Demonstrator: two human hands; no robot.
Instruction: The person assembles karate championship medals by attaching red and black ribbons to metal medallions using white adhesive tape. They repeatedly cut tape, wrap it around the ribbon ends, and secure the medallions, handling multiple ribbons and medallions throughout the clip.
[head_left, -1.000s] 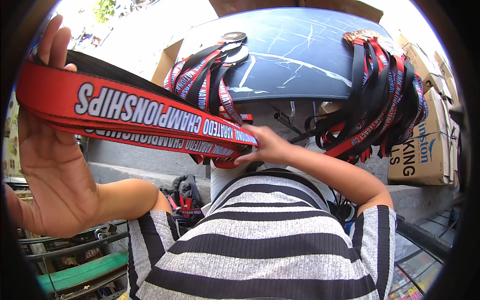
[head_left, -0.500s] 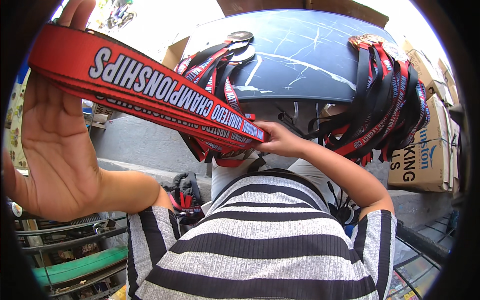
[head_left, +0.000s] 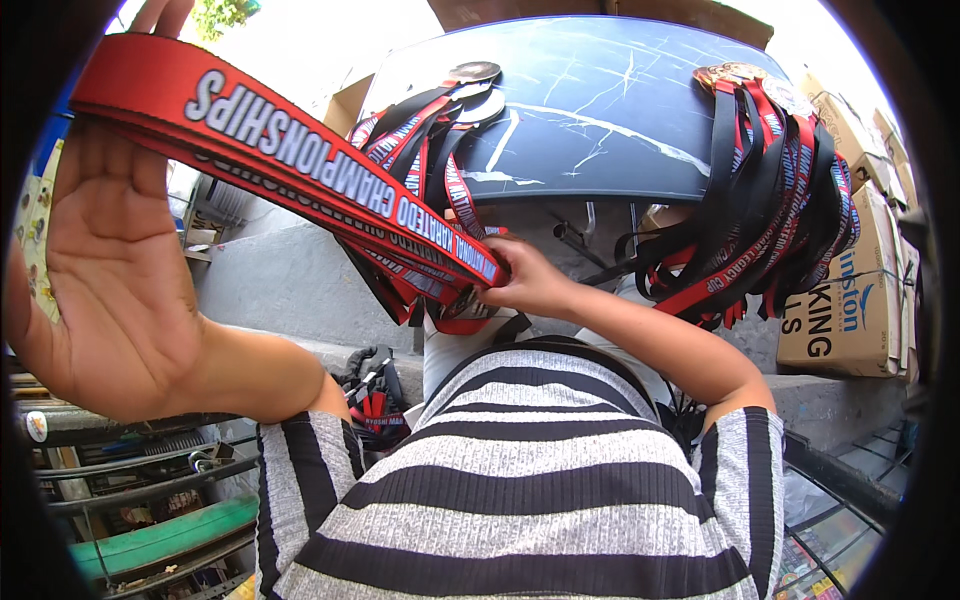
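Right fingers tight on red ribbons at one end, left fingers straight, together, behind the other.

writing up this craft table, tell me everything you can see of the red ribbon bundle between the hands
The ribbon bundle is several flat, fabric-looking red bands layered together, the top one with white, dark-outlined lettering. It slants down from the upper left, fairly straight. Its upper end crosses the open left hand; the right hand grips it lower down, where more bands bunch underneath.
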